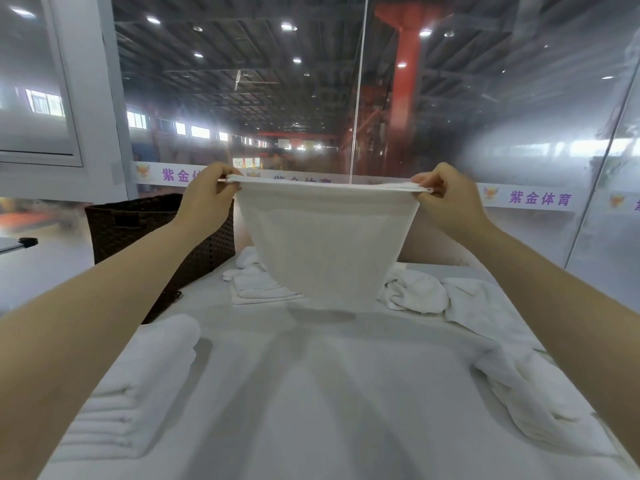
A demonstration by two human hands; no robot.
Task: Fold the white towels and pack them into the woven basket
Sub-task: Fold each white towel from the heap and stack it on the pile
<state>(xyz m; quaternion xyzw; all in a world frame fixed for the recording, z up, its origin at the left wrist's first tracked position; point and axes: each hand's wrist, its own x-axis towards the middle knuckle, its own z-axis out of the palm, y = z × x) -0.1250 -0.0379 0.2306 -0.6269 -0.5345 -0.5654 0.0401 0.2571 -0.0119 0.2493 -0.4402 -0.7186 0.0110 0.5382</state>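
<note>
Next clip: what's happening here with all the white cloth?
A person is folding towels. The left hand and right hand each pinch a top corner of a white terry towel, holding it up, doubled over, above the white-covered table. A stack of folded white towels lies near left, crumpled white towels wait on the right, and the dark brown woven basket stands at the far left.

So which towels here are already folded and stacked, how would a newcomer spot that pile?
Start from the white table and go to its near left corner, under the left forearm. The folded stack lies there, with neat layered edges, unlike the crumpled towels on the right.
</note>
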